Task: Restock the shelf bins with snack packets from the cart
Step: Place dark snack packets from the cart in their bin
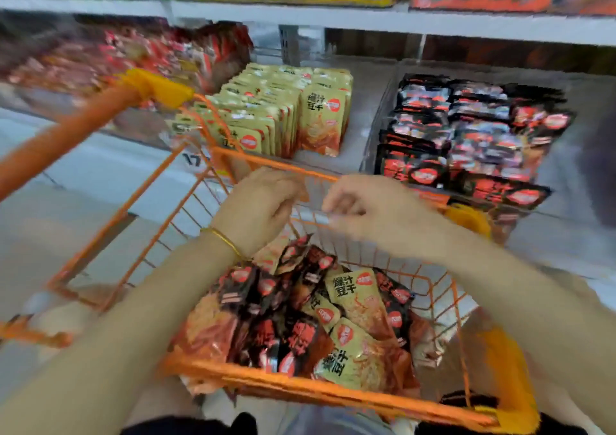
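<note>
Above the far part of the cart (pixel 300 391), the left hand (pixel 263 208) and the right hand (pixel 370 211) hang close together, just beside the far rim, both with fingers curled. Both are blurred, so I cannot tell if either one pinches a packet, touches the wire, or closes on nothing. The snack packets (pixel 350 304) lie below them in the cart in one mixed heap, yellow ones and black-red ones over each other. This mixing is, I think, the first danger: a quick grab can take two kinds at once, and then a packet goes into the wrong bin. On the shelf beyond the cart, the yellow packets (pixel 283 111) stand upright in tight rows, and new ones pushed in carelessly from the near side can tip a row over. To the right, the black packets (pixel 466 134) lie flat and loose, and the nearest of them reach the near edge of their bin, so a forearm passing over them can sweep some down. The far rim stands between the hands and the shelf, and a loaded hand lifted too low can catch on it and drop its load.
</note>
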Available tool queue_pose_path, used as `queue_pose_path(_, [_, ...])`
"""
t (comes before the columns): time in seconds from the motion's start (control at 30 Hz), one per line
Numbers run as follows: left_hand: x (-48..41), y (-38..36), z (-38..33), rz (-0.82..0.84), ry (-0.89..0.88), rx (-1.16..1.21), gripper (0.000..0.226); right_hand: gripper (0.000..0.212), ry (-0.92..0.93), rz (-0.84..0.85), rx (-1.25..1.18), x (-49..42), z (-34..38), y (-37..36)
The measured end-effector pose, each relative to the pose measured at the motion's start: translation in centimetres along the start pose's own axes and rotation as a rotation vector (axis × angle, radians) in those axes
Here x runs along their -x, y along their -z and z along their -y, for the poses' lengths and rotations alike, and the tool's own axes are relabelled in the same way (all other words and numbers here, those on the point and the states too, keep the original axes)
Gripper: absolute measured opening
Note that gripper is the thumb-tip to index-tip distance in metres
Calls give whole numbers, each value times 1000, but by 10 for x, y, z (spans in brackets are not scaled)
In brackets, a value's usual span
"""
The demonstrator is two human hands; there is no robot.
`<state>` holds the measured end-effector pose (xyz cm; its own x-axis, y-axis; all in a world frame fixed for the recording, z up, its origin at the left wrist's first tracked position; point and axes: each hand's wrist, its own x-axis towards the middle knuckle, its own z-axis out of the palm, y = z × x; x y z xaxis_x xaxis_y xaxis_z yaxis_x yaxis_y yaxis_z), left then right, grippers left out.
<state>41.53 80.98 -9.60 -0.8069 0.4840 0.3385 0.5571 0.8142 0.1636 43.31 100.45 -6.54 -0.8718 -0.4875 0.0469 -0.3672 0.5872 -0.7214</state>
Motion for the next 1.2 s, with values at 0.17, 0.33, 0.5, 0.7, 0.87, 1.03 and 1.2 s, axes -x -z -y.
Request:
queue_pose_path(0.17, [23,-9,28,76,301,93,29,18,-52,360,189,-35,9,-87])
queue_pose_path(0.33, [24,-8,36,58,477,141,34,33,-31,149,160,-36,6,-127])
queue_pose_path(0.5, [24,-4,36,63,563,186,35,40,-11,103,229,-34,7,-139])
queue_pose_path(0.7, [24,-6,33,163,550,238,24,28,-192,140,-142,-43,1,-116])
queue_pose_path(0.87, [20,2,23,187,565,426,36,14,-379,137,-462,-45,-1,-73])
queue_pose_path(1.03, [11,15,3,150,518,700,14,6,-360,11,-614,-23,-4,-25])
queue_pose_path(1.2, [-44,24,-38,-9,401,827,11,15,-243,-14,-569,14,-10,15])
